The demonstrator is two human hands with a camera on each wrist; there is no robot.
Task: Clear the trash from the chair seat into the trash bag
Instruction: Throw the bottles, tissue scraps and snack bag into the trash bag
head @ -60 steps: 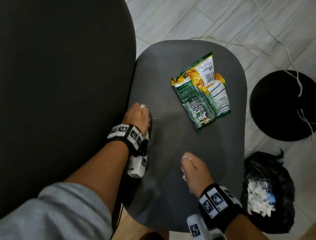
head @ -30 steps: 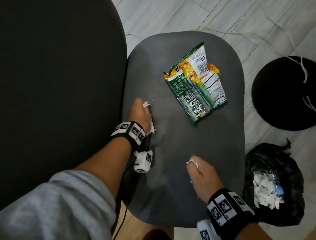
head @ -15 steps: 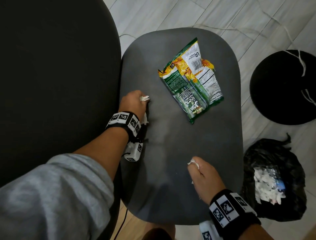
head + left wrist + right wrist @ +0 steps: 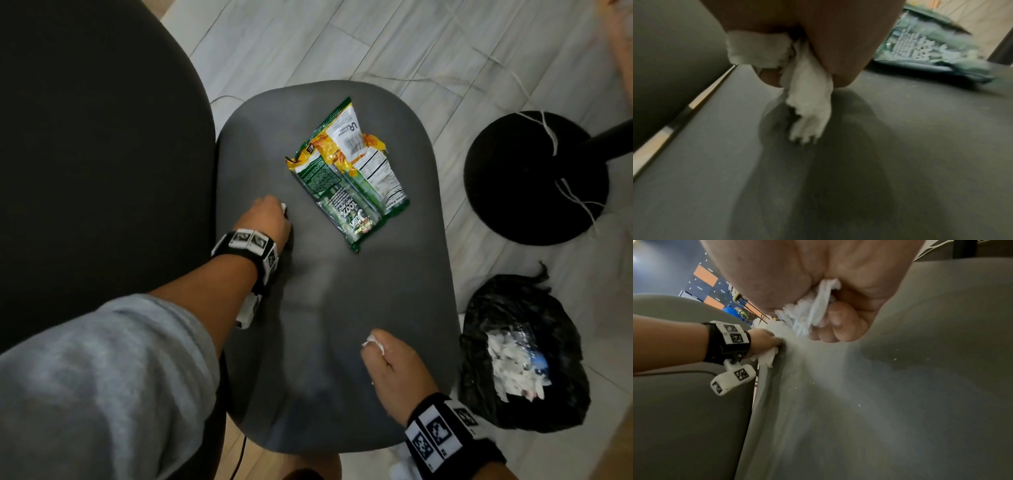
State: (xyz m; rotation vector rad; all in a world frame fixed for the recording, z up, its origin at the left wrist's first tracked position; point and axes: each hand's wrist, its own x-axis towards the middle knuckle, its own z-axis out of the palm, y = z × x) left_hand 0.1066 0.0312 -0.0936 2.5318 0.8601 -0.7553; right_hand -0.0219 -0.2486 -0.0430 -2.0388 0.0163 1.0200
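On the grey chair seat (image 4: pixel 342 308) lie two green and yellow snack wrappers (image 4: pixel 346 171), overlapping near the far middle. My left hand (image 4: pixel 270 217) sits at the seat's left edge, fingers curled round white tissue scraps (image 4: pixel 807 97) that hang below the fist. My right hand (image 4: pixel 390 366) hovers over the near right of the seat and grips another wad of white tissue (image 4: pixel 809 314), a bit of it poking out at the thumb (image 4: pixel 371 342). The black trash bag (image 4: pixel 520 353) stands open on the floor right of the seat, with white paper inside.
The dark chair back (image 4: pixel 96 154) fills the left side. A round black stand base (image 4: pixel 534 178) with white cord over it sits on the pale tile floor at the right. Tiny white crumbs (image 4: pixel 795 387) dot the seat.
The left hand slid a little along the seat's left edge, still holding its tissue. The right hand stayed near the front right with its wad. The camera view shifted slightly.
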